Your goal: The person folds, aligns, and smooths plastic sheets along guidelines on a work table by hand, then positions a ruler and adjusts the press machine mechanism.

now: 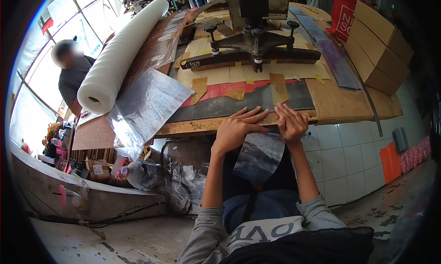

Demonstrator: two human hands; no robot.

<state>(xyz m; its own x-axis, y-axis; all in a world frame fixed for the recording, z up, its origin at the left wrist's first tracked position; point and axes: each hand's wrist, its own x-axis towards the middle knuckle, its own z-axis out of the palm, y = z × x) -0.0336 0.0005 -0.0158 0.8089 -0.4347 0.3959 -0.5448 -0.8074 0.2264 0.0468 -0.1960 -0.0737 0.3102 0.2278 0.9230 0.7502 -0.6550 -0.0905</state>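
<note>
My left hand [236,130] lies with its fingers stretched along the wooden front edge of the work table [193,127]. Beside it, my right hand [291,124] is closed, fingers curled and pinched together; what they hold, if anything, is hidden. Its fingertips are at the lower end of a strip of brown tape [278,88] on the dark surface. Below both hands, a clear plastic sheet [259,156] hangs over my lap. Whether either hand grips its top edge I cannot tell. Shorter tape pieces [235,93] cross the red strip ahead.
A dark press bar [252,59] with screw knobs spans the table ahead. Left are a large roll of white plastic [121,57] and loose clear film [147,105]. Cardboard boxes [374,48] stand right, near a metal strip [371,110]. Another person [73,75] is at far left.
</note>
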